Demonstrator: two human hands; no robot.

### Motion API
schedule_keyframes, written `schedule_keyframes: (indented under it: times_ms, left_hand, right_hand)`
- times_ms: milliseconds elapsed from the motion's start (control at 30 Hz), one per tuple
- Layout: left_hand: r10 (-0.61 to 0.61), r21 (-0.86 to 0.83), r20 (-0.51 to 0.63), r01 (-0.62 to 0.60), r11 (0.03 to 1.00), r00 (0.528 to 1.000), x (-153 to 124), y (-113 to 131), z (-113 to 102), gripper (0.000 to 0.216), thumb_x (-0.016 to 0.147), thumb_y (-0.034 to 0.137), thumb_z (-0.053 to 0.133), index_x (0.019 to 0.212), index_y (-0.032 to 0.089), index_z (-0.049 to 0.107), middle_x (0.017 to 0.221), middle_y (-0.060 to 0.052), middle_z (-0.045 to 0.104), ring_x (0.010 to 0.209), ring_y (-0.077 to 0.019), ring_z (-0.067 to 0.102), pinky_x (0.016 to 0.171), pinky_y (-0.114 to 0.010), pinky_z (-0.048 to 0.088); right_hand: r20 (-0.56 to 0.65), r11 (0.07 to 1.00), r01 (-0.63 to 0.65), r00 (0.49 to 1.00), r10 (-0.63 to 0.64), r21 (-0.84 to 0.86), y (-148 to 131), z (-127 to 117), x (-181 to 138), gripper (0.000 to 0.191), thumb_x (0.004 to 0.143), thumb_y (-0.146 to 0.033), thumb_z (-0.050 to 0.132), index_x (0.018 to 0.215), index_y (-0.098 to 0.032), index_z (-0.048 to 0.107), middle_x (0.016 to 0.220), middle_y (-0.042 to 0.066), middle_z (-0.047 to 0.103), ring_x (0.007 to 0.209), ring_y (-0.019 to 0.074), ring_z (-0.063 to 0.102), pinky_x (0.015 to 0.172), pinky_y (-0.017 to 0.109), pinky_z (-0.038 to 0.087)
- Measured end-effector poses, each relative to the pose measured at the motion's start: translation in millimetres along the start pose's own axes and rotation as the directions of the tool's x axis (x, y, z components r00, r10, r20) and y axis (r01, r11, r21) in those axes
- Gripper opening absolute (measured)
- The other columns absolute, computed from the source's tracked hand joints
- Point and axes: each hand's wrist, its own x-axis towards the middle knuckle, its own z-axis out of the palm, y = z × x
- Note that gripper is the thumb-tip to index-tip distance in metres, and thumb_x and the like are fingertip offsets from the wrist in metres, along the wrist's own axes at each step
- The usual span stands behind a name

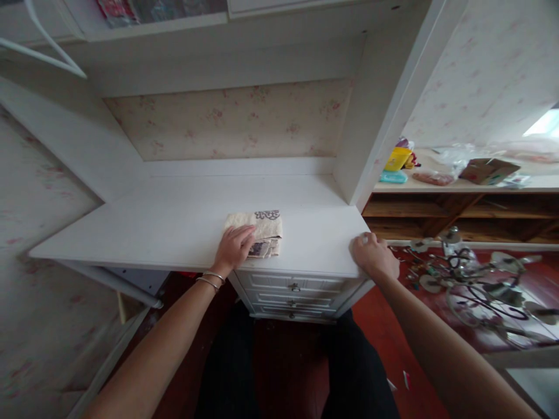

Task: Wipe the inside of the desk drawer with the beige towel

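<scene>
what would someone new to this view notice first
Probably the folded patterned cloth on the white desk, with the left hand lying on top of it. The right hand rests at the desk's right edge, near the front corner. Low on the far right, a chandelier-like metal fixture also stands out.

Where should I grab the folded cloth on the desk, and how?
The folded cloth is probably best taken by its right edge, from the right: the left hand rests on its left part, leaving that edge uncovered. It lies flat on the desk, so pinch the folded layers together there.
</scene>
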Motion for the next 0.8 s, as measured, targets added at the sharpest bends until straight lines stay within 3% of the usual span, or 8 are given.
schedule_keyframes:
  times_ms: [133, 400, 533, 700, 800]
  left_hand:
    - [0.085, 0.067, 0.016, -0.086, 0.994, 0.996, 1, 2, 0, 0.048, 0.083, 0.027, 0.054, 0.131, 0.025, 0.059, 0.141, -0.001, 0.057, 0.133, -0.0215, 0.048, 0.119, -0.045, 0.021]
    - [0.052, 0.072, -0.060, -0.048, 0.996, 0.997, 1, -1, 8, 0.038, 0.089, 0.026, 0.052, 0.125, 0.028, 0.064, 0.133, -0.001, 0.063, 0.126, -0.0208, 0.054, 0.115, -0.046, 0.029]
    - [0.075, 0.021, -0.111, -0.073, 0.997, 0.991, 9, -2, 0, 0.035, 0.090, 0.022, 0.051, 0.121, 0.027, 0.065, 0.127, -0.002, 0.067, 0.121, -0.0201, 0.059, 0.110, -0.045, 0.038]
    - [0.210, 0.058, -0.220, -0.202, 0.978, 0.953, 4, 12, -21, 0.038, 0.093, 0.017, 0.045, 0.127, 0.023, 0.060, 0.132, -0.006, 0.063, 0.125, -0.0192, 0.056, 0.114, -0.044, 0.036]
    - [0.342, 0.135, -0.096, -0.328, 0.935, 0.935, -18, 21, -22, 0.036, 0.093, 0.017, 0.046, 0.126, 0.021, 0.060, 0.137, -0.007, 0.059, 0.130, -0.0208, 0.052, 0.115, -0.045, 0.034]
  right_hand:
    - [-0.003, 1.000, -0.005, 1.000, 0.005, 0.000, -2, -2, -2, 0.059, 0.095, -0.051, 0.020, 0.137, -0.022, 0.049, 0.128, 0.021, 0.053, 0.112, 0.0412, 0.058, 0.088, 0.056, 0.047]
    - [0.021, 1.000, -0.015, 1.000, 0.015, -0.001, -5, -6, -3, 0.059, 0.095, -0.052, 0.019, 0.137, -0.022, 0.048, 0.129, 0.020, 0.053, 0.112, 0.0393, 0.058, 0.088, 0.054, 0.047]
    - [0.030, 1.000, -0.015, 0.999, 0.014, 0.008, -5, -8, -4, 0.061, 0.095, -0.055, 0.019, 0.138, -0.023, 0.048, 0.129, 0.019, 0.052, 0.113, 0.0395, 0.057, 0.088, 0.054, 0.047]
    - [0.029, 0.999, -0.017, 0.999, 0.016, 0.030, -5, -10, -5, 0.060, 0.095, -0.053, 0.020, 0.140, -0.024, 0.047, 0.131, 0.019, 0.051, 0.114, 0.0386, 0.057, 0.089, 0.054, 0.046]
    - [0.029, 0.999, -0.027, 0.999, 0.025, 0.039, -5, -10, -4, 0.061, 0.095, -0.054, 0.020, 0.141, -0.024, 0.046, 0.131, 0.019, 0.051, 0.114, 0.0390, 0.057, 0.089, 0.054, 0.046]
